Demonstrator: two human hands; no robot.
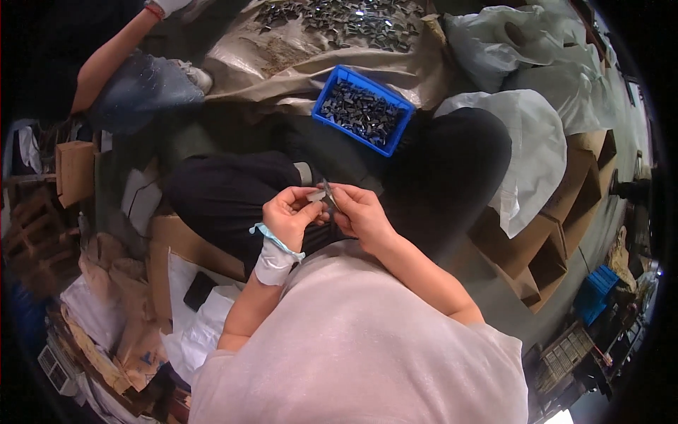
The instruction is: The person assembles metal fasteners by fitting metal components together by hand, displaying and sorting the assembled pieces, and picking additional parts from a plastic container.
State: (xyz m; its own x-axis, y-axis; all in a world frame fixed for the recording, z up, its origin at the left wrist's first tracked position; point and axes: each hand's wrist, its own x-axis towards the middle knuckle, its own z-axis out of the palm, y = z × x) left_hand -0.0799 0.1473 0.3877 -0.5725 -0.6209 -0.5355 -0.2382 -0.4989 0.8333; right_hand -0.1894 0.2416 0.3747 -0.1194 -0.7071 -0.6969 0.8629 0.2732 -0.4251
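My two hands meet over my lap. Between the thumb and fingers of my left hand (286, 218) is a small, flat, shiny metal piece (317, 196). My right hand (364, 216) pinches a narrow, dark grey metallic piece (329, 191) that touches or overlaps the first; its exact kind is too small to tell. Past my hands, between my knees, a blue plastic bin (405, 126) holds many small dark metal pieces (359, 109). A white wrap and a light blue band circle my left wrist.
More metal pieces (374, 25) lie heaped on a tan sheet (247, 78) beyond the bin. Another person's arm (116, 60) is at the upper left. White sacks (530, 134) and open cardboard boxes (522, 237) stand on the right. A dark phone-like object (200, 290) rests at left.
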